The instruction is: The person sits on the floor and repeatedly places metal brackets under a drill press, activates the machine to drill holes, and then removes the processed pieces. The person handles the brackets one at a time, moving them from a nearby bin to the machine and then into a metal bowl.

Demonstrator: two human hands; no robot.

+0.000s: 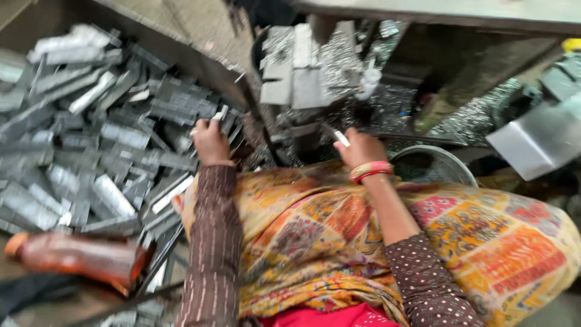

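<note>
Item: person seated at a small metal press, seen from above.

Left hand (210,140): closed around one short grey metal strip (219,114), picked from the edge of the heap of metal strips (91,139) that fills the bin on that side. Fingers curled; the strip sticks up past the knuckles.

Right hand (361,147): pinched shut on a second, pale strip piece (341,138), held just in front of the press block (305,66). Red and gold bangles (371,171) sit on that wrist.

Also present: patterned cloth (339,236) across the lap; round metal basin (433,165) beside the right forearm; orange plastic bottle (78,257) lying on its side below the heap; metal swarf around the machine.

Risks, as judged from here:
- Right fingertips are close to the press block; a stroke while they are there could catch them.
- Cut strip edges look sharp; bare hands could be nicked when reaching into the heap.
- Loose cloth and bangles near the machine could snag.
- The heap is loosely stacked; pulling one strip could send others sliding onto the bottle.
</note>
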